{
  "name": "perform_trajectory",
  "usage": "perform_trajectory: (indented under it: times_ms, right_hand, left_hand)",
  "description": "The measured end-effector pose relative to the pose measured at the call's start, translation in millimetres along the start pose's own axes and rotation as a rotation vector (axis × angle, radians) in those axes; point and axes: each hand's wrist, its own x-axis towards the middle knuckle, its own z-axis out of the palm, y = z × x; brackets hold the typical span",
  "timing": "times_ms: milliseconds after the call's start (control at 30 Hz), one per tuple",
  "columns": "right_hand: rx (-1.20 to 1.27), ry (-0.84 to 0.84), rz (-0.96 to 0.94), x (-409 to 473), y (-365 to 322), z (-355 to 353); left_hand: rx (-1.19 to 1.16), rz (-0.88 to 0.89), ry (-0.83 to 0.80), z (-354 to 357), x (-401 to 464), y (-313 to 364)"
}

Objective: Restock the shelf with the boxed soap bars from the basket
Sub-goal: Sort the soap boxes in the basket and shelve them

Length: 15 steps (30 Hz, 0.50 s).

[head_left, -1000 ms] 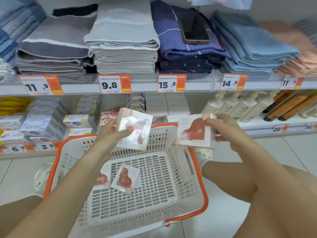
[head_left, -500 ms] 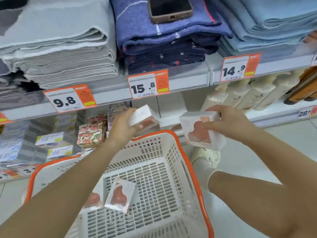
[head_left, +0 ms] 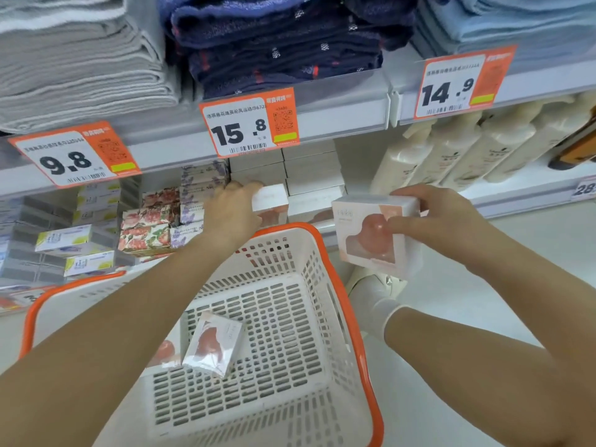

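Observation:
My left hand (head_left: pixel 230 212) grips a white soap box (head_left: pixel 271 201) with a peach-coloured soap picture, held at the lower shelf against the stack of white soap boxes (head_left: pixel 312 179). My right hand (head_left: pixel 438 221) holds a second soap box (head_left: pixel 375 233) in the air, to the right above the basket. The white basket with an orange rim (head_left: pixel 342 285) stands on the floor below my arms. Inside it lies one soap box (head_left: pixel 213 343), and another soap box (head_left: pixel 163 351) shows partly behind my left forearm.
Floral soap boxes (head_left: pixel 145 224) and lavender-printed boxes (head_left: pixel 196 195) fill the shelf left of the white stack. Cream pump bottles (head_left: pixel 451 150) stand to the right. Folded towels (head_left: pixel 277 40) lie on the shelf above, over price tags (head_left: pixel 248 124). A white sock and shoe (head_left: pixel 374 295) are beside the basket.
My left hand has carried its soap box forward and up from over the basket to the white stack on the shelf. My right hand has stayed near the basket's right side. The view has moved closer.

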Motion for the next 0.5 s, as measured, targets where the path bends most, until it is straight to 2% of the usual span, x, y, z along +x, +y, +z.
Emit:
perform_trajectory:
  times_ms: [133,300,500]
  right_hand:
    - [0.034,-0.011,-0.007,-0.6,2.6,2.4]
    - [0.071,-0.055,0.001,2.3,3.9,4.4]
    - [0.098,-0.084,-0.012,7.6,3.8,6.2]
  left_hand:
    - [-0.144,-0.007,-0.053,17.0,5.1,-4.7]
    - [-0.098,0.047,-0.077,26.5,20.2,1.8]
    - [-0.237,0.064,-0.099,32.3,32.2,-2.3]
